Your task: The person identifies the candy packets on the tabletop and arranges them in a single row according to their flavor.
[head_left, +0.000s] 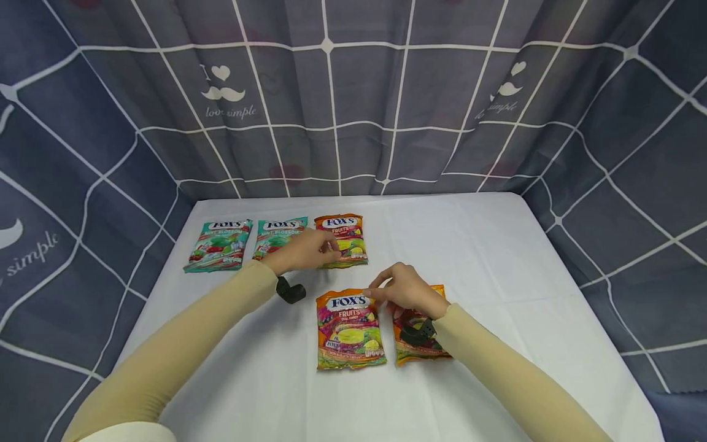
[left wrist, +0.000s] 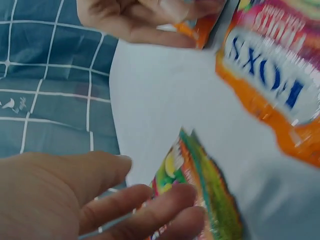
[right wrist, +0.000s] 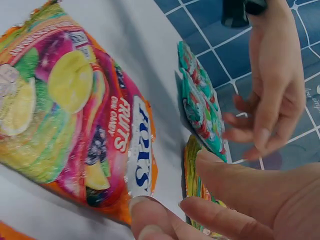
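Near bag (head_left: pixel 351 334) lies on the bench (head_left: pixel 497 258); my right hand (head_left: pixel 405 288) is at its top corner, can't tell if pinching. My left hand (head_left: pixel 306 248), fingers loose and empty, at far bag (head_left: pixel 351 232). Risk: corner-only pinch slips, glossy surface.

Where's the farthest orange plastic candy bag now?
Head view: the orange bag lies in the back row, right of two teal plastic candy bags, partly hidden by the left hand.
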Action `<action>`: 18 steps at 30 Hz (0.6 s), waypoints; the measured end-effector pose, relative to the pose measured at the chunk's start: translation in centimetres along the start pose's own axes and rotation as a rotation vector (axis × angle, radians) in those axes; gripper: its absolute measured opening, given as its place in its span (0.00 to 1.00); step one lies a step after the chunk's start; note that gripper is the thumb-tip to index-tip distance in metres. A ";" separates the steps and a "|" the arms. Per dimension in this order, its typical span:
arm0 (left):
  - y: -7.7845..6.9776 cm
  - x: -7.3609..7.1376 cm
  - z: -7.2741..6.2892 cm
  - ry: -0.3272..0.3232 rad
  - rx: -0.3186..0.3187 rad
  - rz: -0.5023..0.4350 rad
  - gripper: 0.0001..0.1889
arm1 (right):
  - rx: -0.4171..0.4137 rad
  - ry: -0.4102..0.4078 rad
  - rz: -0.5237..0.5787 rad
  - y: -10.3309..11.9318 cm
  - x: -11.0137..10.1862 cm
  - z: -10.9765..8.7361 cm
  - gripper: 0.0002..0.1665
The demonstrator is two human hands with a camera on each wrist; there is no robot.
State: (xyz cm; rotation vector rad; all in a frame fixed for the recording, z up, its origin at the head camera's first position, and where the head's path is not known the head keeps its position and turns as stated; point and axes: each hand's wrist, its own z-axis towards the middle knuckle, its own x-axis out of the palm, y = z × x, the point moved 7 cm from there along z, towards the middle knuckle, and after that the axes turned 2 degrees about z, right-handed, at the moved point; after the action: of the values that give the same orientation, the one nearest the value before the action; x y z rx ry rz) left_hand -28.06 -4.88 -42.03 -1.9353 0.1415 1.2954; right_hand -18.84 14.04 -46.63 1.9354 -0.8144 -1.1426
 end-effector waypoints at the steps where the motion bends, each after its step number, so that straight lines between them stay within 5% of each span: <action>1: -0.1 0.3 -0.5 0.016 -0.008 -0.023 0.11 | 0.001 0.005 0.004 -0.1 0.0 -0.2 0.15; 10: 0.8 3.6 -4.4 0.120 -0.106 -0.099 0.11 | 0.006 0.025 -0.032 -0.9 0.7 -1.9 0.16; 18: 2.6 6.5 -8.0 0.199 -0.270 -0.186 0.16 | 0.006 0.062 -0.009 -1.4 1.8 -3.2 0.15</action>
State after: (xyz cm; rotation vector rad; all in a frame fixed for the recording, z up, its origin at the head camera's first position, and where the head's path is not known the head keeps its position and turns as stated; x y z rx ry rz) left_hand -20.35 -9.88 -47.48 -2.2468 -0.1187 1.0397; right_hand -15.07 14.22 -47.49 1.9717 -0.7778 -1.0813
